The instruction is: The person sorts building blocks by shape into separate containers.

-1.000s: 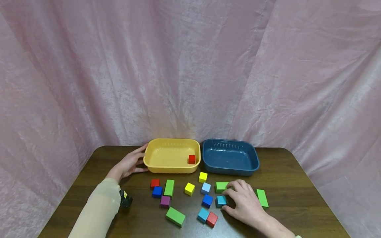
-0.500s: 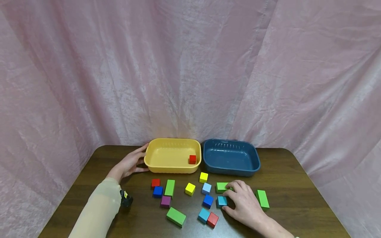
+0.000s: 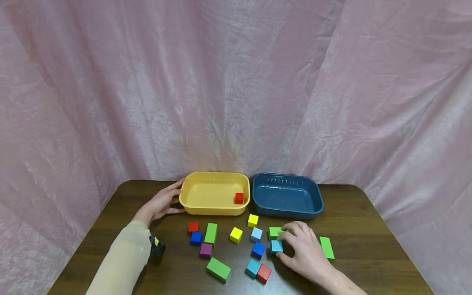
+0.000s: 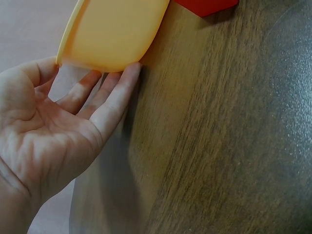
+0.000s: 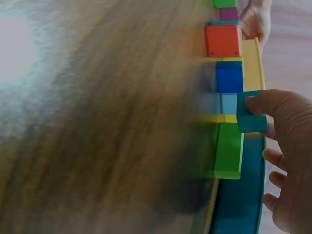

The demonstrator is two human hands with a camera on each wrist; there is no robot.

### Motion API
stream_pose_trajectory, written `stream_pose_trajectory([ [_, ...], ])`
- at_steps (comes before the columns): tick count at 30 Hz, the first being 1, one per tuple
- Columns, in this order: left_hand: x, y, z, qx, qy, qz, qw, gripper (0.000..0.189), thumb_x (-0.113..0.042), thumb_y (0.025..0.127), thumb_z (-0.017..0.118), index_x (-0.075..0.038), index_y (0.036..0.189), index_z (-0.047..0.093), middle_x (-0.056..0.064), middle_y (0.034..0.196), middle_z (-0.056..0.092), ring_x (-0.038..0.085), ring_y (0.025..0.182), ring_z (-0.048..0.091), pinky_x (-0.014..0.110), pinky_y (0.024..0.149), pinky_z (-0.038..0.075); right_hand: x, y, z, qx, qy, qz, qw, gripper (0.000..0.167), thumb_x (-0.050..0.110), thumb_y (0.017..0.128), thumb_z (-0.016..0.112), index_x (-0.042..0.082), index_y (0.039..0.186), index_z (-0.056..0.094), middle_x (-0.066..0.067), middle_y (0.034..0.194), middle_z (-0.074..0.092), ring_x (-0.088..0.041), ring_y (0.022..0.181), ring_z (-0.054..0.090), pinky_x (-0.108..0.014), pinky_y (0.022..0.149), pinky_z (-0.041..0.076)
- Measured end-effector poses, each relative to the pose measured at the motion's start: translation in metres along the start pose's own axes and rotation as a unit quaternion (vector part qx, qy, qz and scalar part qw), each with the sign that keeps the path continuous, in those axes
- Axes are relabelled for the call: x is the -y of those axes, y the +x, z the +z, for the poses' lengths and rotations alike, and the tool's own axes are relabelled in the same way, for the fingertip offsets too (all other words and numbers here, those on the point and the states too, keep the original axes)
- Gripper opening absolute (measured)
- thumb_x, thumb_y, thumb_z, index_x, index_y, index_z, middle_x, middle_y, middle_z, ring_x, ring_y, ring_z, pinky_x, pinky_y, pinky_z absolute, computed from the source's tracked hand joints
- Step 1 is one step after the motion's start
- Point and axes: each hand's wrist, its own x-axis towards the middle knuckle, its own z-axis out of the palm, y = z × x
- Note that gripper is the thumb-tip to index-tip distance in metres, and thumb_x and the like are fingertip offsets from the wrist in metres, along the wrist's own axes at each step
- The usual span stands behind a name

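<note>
My right hand (image 3: 304, 249) pinches a teal cube (image 3: 276, 246) between thumb and fingers. In the right wrist view that teal cube (image 5: 252, 115) appears raised off the table, with the other fingers apart from it. Behind it lies a green rectangular block (image 3: 275, 232), partly covered by my fingers in the head view. At the far left, my left hand (image 4: 58, 122) touches the end of a yellow basket (image 4: 119, 34) with fairly straight fingertips; its thumb is at the rim. One red cube (image 3: 239, 198) sits inside the yellow basket (image 3: 206, 209), near its right end.
A dark blue basket (image 3: 287, 212) stands right of the yellow one. Several coloured cubes and green blocks lie across the table, including a red cube (image 3: 263, 273), a blue cube (image 3: 258, 250) and a green block (image 3: 326, 248) right of my right hand. A pink curtain (image 3: 236, 90) hangs behind.
My right hand has lifted the teal cube slightly from where it lay. The left hand stays at the yellow basket.
</note>
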Motion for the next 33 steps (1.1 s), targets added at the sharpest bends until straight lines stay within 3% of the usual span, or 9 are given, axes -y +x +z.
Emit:
stream_pose_trajectory([
  [5, -0.001, -0.002, 0.001, 0.005, 0.001, 0.004, 1.0, 0.062, -0.028, 0.111, 0.046, -0.037, 0.165, 0.017, 0.012, 0.167, 0.02, 0.031, 0.127, 0.055, 0.057, 0.094, 0.054, -0.001, 0.004, -0.004, -0.031, 0.011, -0.014, 0.9994, 0.038, 0.036, 0.07, 0.093, 0.03, 0.1, 0.072, 0.001, 0.116, 0.061, -0.025, 0.115, 0.049, -0.054, 0.093, 0.044],
  [13, -0.002, -0.004, 0.001, 0.012, 0.007, 0.01, 0.9999, 0.062, -0.029, 0.111, 0.047, -0.037, 0.165, 0.017, 0.013, 0.168, 0.017, 0.032, 0.128, 0.054, 0.058, 0.095, 0.054, -0.001, 0.009, -0.011, -0.026, 0.025, 0.017, 0.9992, 0.037, 0.037, 0.072, 0.093, 0.032, 0.103, 0.073, 0.003, 0.117, 0.06, -0.023, 0.114, 0.047, -0.051, 0.091, 0.043],
  [25, -0.002, -0.004, 0.002, 0.007, 0.008, 0.009, 0.9999, 0.062, -0.029, 0.111, 0.046, -0.036, 0.165, 0.016, 0.013, 0.167, 0.02, 0.033, 0.129, 0.054, 0.057, 0.095, 0.054, -0.003, 0.026, -0.016, -0.056, 0.046, 0.002, 0.9973, 0.034, 0.036, 0.074, 0.091, 0.032, 0.103, 0.073, 0.004, 0.116, 0.06, -0.025, 0.114, 0.048, -0.049, 0.092, 0.041],
  [33, -0.001, -0.002, 0.002, -0.002, 0.005, 0.001, 1.0, 0.062, -0.029, 0.111, 0.046, -0.037, 0.165, 0.017, 0.012, 0.167, 0.021, 0.032, 0.126, 0.055, 0.056, 0.094, 0.055, -0.002, 0.041, -0.018, -0.053, 0.047, 0.022, 0.9972, 0.033, 0.036, 0.076, 0.09, 0.031, 0.104, 0.074, 0.001, 0.118, 0.06, -0.027, 0.116, 0.047, -0.05, 0.092, 0.042],
])
